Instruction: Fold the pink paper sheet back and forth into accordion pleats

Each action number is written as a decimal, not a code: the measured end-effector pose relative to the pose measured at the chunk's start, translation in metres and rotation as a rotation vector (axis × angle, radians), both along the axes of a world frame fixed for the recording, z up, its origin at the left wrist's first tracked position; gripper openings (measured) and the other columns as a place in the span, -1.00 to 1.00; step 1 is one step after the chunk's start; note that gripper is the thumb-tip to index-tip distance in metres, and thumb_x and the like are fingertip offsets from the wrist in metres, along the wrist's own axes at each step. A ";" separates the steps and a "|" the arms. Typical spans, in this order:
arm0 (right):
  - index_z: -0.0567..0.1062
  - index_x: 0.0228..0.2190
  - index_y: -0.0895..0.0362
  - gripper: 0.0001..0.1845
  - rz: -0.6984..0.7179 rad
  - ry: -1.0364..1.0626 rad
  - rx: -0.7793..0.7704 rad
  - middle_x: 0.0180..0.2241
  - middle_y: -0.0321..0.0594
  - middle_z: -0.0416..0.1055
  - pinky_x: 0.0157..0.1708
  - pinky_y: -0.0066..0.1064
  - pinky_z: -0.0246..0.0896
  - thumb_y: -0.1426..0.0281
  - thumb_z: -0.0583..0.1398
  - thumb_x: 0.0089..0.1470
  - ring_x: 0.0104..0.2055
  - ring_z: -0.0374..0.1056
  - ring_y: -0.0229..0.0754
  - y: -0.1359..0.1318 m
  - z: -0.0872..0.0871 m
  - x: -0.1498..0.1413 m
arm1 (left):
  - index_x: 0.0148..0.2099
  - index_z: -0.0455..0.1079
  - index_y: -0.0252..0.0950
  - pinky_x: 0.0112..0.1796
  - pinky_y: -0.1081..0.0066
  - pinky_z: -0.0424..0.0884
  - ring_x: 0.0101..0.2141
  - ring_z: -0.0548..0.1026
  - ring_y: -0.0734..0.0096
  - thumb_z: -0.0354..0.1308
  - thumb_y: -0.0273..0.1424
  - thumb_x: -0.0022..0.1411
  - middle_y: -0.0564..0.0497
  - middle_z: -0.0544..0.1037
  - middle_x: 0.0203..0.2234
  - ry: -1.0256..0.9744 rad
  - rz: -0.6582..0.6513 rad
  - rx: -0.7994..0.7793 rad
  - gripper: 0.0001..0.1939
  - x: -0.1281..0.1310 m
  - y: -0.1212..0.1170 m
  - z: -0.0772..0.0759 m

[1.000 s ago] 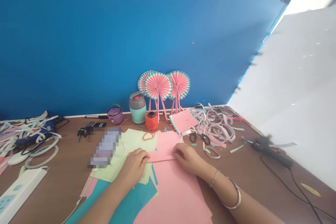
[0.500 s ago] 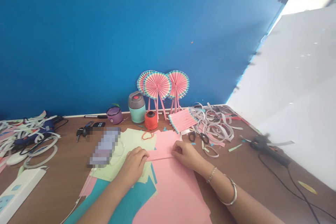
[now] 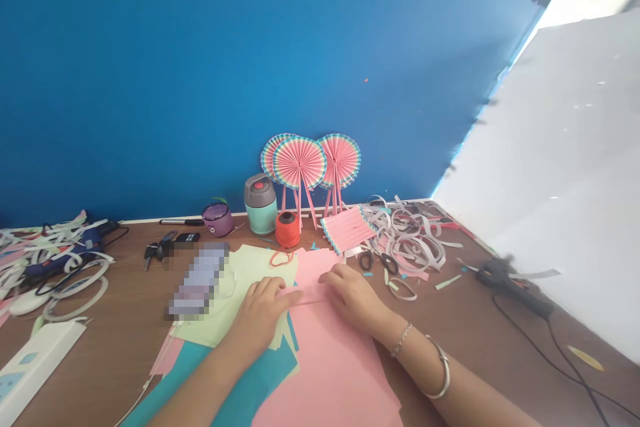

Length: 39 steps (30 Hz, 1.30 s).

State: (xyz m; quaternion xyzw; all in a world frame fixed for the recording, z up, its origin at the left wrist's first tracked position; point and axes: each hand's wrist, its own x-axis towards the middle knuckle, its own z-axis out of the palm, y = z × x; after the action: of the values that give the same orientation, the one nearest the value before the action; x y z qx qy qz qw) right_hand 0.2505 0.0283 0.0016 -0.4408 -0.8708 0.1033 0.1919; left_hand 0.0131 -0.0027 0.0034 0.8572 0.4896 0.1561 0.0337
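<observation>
A large pink paper sheet (image 3: 330,373) lies in front of me on the brown table (image 3: 125,327), its far edge folded over into a narrow band (image 3: 313,280). My left hand (image 3: 263,313) lies on the left end of that band with the fingers stretched flat and pointing right. At the band's right end my right hand (image 3: 353,297) presses down, fingers flat and pointing left. The fingertips of both hands nearly meet at the fold. Neither hand holds anything. Teal paper (image 3: 250,380) and pale green paper (image 3: 250,267) lie under the pink sheet.
Three finished pink paper fans (image 3: 300,163) lean on the blue wall beside a pleated pink piece (image 3: 347,227), a mint flask (image 3: 261,203), an orange thread spool (image 3: 287,229) and a purple pot (image 3: 219,219). Scissors (image 3: 375,260), curled paper strips (image 3: 415,233), a glue gun (image 3: 505,277) lie right; power strip (image 3: 35,363) left.
Both hands went from pinching the ends of the folded band to lying flat on it. They slid inward along the fold toward each other.
</observation>
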 end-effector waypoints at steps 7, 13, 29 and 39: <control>0.48 -0.10 -0.07 -0.63 0.239 -0.151 0.150 -0.21 -0.18 0.30 -0.25 -0.36 0.00 0.55 0.09 0.14 -0.20 0.15 -0.17 -0.001 -0.005 0.001 | -0.09 0.48 -0.05 -0.17 0.26 0.26 -0.11 0.31 0.27 -0.08 -0.74 0.03 -0.04 0.43 -0.15 0.014 -0.075 0.038 -0.42 0.000 0.002 0.001; 0.57 -0.28 -0.04 -0.61 0.143 -0.124 0.069 -0.24 -0.22 0.34 -0.26 -0.35 -0.02 0.63 0.15 -0.08 -0.20 0.18 -0.18 -0.003 0.011 0.011 | -0.38 0.56 -0.08 -0.25 0.25 0.26 -0.17 0.35 0.26 -0.09 -0.76 -0.09 0.00 0.48 -0.28 -0.042 0.054 0.024 -0.47 -0.017 0.004 0.009; 0.41 -0.14 0.09 -0.72 0.262 0.504 0.153 -0.34 -0.18 0.33 -0.33 -0.44 0.28 0.54 0.05 0.13 -0.34 0.32 -0.27 -0.005 0.009 0.007 | -0.25 0.49 -0.29 -0.43 0.46 0.34 -0.52 0.43 0.44 -0.07 -0.42 0.17 0.05 0.52 -0.53 -0.612 0.099 -0.339 -0.71 -0.007 -0.005 0.005; 0.36 -0.12 0.12 -0.71 0.379 0.077 0.340 -0.36 -0.17 0.38 -0.38 -0.38 0.18 0.54 0.00 0.14 -0.37 0.28 -0.23 -0.015 0.002 -0.006 | -0.29 0.49 -0.27 -0.24 0.39 0.42 -0.32 0.50 0.33 0.05 -0.25 0.22 0.00 0.57 -0.40 -0.761 0.134 -0.198 -0.75 0.014 -0.009 0.007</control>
State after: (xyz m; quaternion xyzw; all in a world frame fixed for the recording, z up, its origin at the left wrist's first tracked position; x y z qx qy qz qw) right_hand 0.2444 0.0131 0.0041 -0.2269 -0.9347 0.0064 0.2736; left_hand 0.0270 -0.0118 0.0103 0.6969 0.5094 0.4166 0.2850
